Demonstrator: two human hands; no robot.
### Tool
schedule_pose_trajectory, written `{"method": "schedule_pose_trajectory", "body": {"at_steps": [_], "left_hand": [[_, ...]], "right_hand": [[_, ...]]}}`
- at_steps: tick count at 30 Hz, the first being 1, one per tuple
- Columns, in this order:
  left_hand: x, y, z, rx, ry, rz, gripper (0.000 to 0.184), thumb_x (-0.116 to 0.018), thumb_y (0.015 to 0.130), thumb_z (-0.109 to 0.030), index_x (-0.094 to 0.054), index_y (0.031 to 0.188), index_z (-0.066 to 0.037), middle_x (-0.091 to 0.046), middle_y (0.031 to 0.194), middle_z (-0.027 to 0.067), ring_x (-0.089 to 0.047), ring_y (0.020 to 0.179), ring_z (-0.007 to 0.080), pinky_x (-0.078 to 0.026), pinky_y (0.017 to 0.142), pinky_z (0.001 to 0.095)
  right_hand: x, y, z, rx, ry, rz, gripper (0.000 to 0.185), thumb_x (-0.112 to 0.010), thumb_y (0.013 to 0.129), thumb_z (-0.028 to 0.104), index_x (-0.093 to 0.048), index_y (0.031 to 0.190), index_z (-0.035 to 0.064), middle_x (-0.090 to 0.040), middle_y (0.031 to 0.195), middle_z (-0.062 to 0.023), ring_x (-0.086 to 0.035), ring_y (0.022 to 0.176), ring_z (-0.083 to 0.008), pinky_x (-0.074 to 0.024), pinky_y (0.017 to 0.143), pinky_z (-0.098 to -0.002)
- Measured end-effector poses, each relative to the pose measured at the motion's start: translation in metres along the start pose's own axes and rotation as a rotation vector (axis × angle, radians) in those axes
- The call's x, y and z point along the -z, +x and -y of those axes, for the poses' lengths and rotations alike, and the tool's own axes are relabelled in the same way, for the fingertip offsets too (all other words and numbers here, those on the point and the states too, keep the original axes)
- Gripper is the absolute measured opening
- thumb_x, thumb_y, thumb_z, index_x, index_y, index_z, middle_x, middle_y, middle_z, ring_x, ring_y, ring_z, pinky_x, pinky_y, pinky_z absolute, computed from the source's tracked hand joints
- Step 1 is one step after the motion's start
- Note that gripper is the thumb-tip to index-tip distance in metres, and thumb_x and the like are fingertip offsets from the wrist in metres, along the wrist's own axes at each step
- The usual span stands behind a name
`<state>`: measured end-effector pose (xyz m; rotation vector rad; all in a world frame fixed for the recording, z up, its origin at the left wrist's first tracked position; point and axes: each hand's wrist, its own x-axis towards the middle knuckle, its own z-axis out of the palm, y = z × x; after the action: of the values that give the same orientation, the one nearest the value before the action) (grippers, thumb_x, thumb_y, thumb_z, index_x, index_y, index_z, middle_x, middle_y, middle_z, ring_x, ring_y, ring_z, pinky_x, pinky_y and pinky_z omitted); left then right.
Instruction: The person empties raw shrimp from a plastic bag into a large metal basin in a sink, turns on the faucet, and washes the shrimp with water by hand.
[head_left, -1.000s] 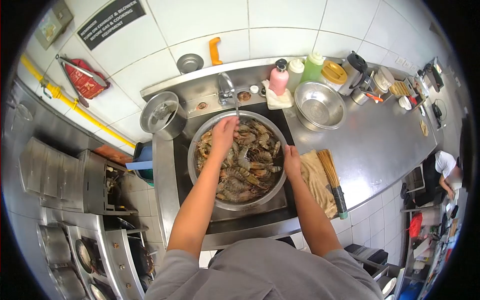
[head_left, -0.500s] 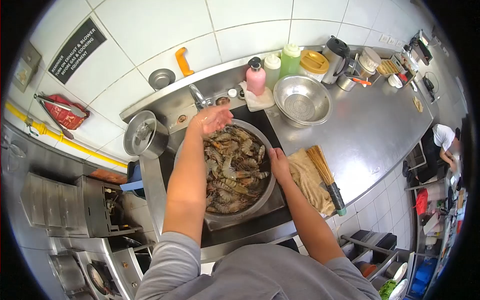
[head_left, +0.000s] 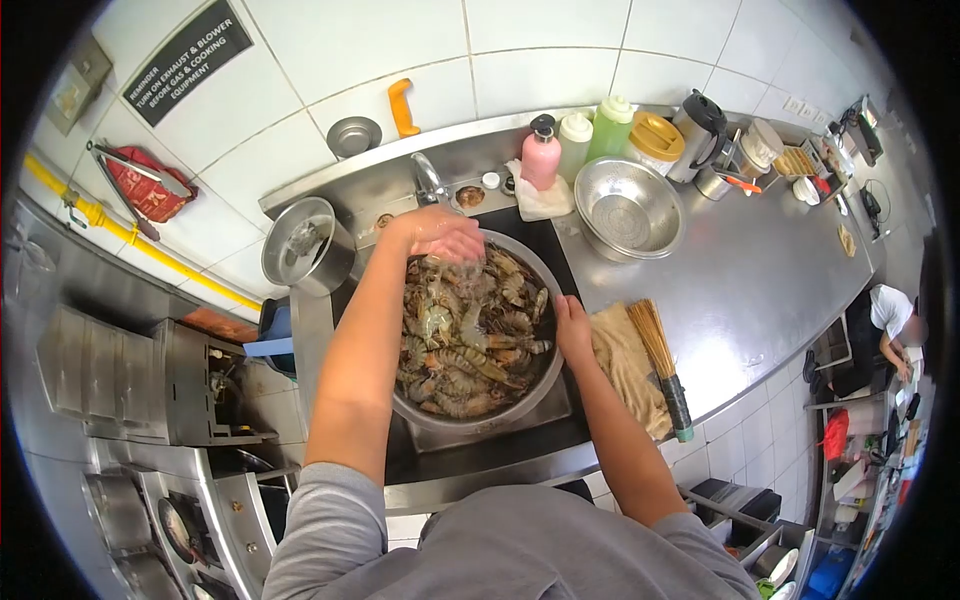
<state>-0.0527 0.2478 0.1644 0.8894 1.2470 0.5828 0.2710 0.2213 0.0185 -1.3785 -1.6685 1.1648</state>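
A round metal basin [head_left: 543,388] full of raw shrimp [head_left: 465,340] in water rests in the sink [head_left: 490,436]. My left hand [head_left: 445,236] is open over the far side of the basin, palm turned up and fingers stretched out, just below the faucet [head_left: 428,180]. Water runs by the fingers and splashes onto the shrimp. My right hand [head_left: 573,325] grips the basin's right rim, its fingers partly hidden.
Left of the sink stands a metal pot [head_left: 308,247]. At right are a perforated colander [head_left: 630,210], a folded cloth [head_left: 630,370] and a stick brush [head_left: 662,365]. A pink pump bottle [head_left: 541,155] stands behind. Another person [head_left: 885,320] works far right.
My left hand has lowered toward the shrimp, and water now splashes around its fingers. My right hand stays on the rim. The whole view has shifted slightly.
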Motion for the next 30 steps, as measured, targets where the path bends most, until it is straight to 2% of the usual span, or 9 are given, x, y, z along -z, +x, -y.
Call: {"method": "schedule_pose_trajectory", "body": {"at_steps": [3,6,10,12,22,24,26,28,30], "left_hand": [[0.007,-0.009,-0.005,0.178,-0.058,0.126,0.044,-0.054,0.1,-0.032,-0.063,0.115,0.009,-0.07,0.107,0.0243,-0.072,0.091,0.032,-0.06,0.08,0.0387],[0.003,-0.008,-0.003,-0.024,-0.079,-0.109,0.043,-0.053,0.101,-0.031,-0.062,0.114,0.009,-0.07,0.107,0.0235,-0.072,0.093,0.0309,-0.06,0.081,0.0388],[0.009,-0.008,-0.001,0.097,-0.045,-0.008,0.041,-0.054,0.101,-0.03,-0.063,0.114,0.008,-0.07,0.107,0.0228,-0.071,0.097,0.0301,-0.059,0.082,0.038],[0.007,-0.002,0.001,-0.122,-0.032,-0.237,0.041,-0.053,0.101,-0.029,-0.062,0.115,0.008,-0.07,0.109,0.0225,-0.071,0.096,0.0292,-0.059,0.082,0.038],[-0.008,-0.007,0.004,-0.225,-0.143,-0.18,0.039,-0.055,0.101,-0.028,-0.059,0.124,0.003,-0.068,0.118,0.0162,-0.067,0.104,0.0254,-0.055,0.089,0.037],[-0.019,-0.018,0.008,-0.261,-0.056,-0.23,0.038,-0.056,0.1,-0.03,-0.059,0.125,0.0,-0.067,0.122,0.0124,-0.066,0.105,0.0233,-0.053,0.09,0.0351],[-0.041,-0.042,0.02,-0.264,0.014,-0.289,0.035,-0.057,0.1,-0.028,-0.06,0.126,-0.004,-0.067,0.12,0.0075,-0.065,0.104,0.0203,-0.052,0.091,0.0336],[-0.055,-0.061,0.048,-0.489,0.034,-0.438,0.031,-0.056,0.101,-0.024,-0.062,0.123,-0.003,-0.069,0.116,0.005,-0.064,0.102,0.0155,-0.051,0.09,0.0308],[-0.05,-0.077,0.093,-0.566,0.082,-0.633,0.028,-0.057,0.101,-0.02,-0.063,0.121,-0.002,-0.069,0.115,0.0062,-0.064,0.1,0.0157,-0.05,0.089,0.0304]], "right_hand": [[-0.003,0.005,-0.009,0.02,-0.008,-0.003,0.041,-0.047,0.105,0.037,-0.055,0.096,-0.0023,-0.058,0.084,-0.0245,-0.057,0.081,-0.0422,-0.0451,0.077,-0.0452],[-0.001,0.0,-0.005,0.025,-0.023,-0.018,0.04,-0.046,0.105,0.037,-0.056,0.098,-0.0022,-0.059,0.085,-0.0252,-0.057,0.083,-0.0438,-0.0451,0.078,-0.0461],[-0.001,0.002,-0.006,0.01,-0.029,-0.014,0.041,-0.047,0.105,0.037,-0.056,0.098,-0.0024,-0.059,0.086,-0.0253,-0.057,0.084,-0.0435,-0.045,0.078,-0.0461],[-0.002,0.002,-0.005,0.012,-0.028,-0.022,0.04,-0.047,0.104,0.036,-0.056,0.098,-0.0023,-0.06,0.087,-0.0255,-0.058,0.085,-0.0436,-0.0452,0.078,-0.0463],[-0.004,0.008,-0.02,0.017,-0.024,0.012,0.041,-0.047,0.104,0.036,-0.059,0.102,-0.0034,-0.062,0.09,-0.0247,-0.059,0.085,-0.0423,-0.0455,0.079,-0.045],[0.0,0.012,-0.023,0.012,0.06,0.01,0.037,-0.054,0.102,0.033,-0.064,0.111,-0.0014,-0.067,0.089,-0.013,-0.061,0.08,-0.0226,-0.0487,0.075,-0.0341],[0.02,0.015,0.003,-0.143,0.089,0.145,0.038,-0.051,0.102,0.032,-0.064,0.113,-0.0017,-0.067,0.093,-0.0169,-0.062,0.085,-0.0281,-0.0488,0.079,-0.0368],[0.028,0.03,0.016,-0.298,0.116,0.275,0.039,-0.048,0.103,0.031,-0.064,0.116,-0.0021,-0.067,0.098,-0.0209,-0.064,0.09,-0.0336,-0.0488,0.083,-0.0395],[0.025,0.047,0.017,0.185,-0.208,-0.012,0.034,-0.051,0.102,0.026,-0.065,0.118,0.0006,-0.068,0.101,-0.0175,-0.065,0.094,-0.0261,-0.0497,0.085,-0.0347]]}}
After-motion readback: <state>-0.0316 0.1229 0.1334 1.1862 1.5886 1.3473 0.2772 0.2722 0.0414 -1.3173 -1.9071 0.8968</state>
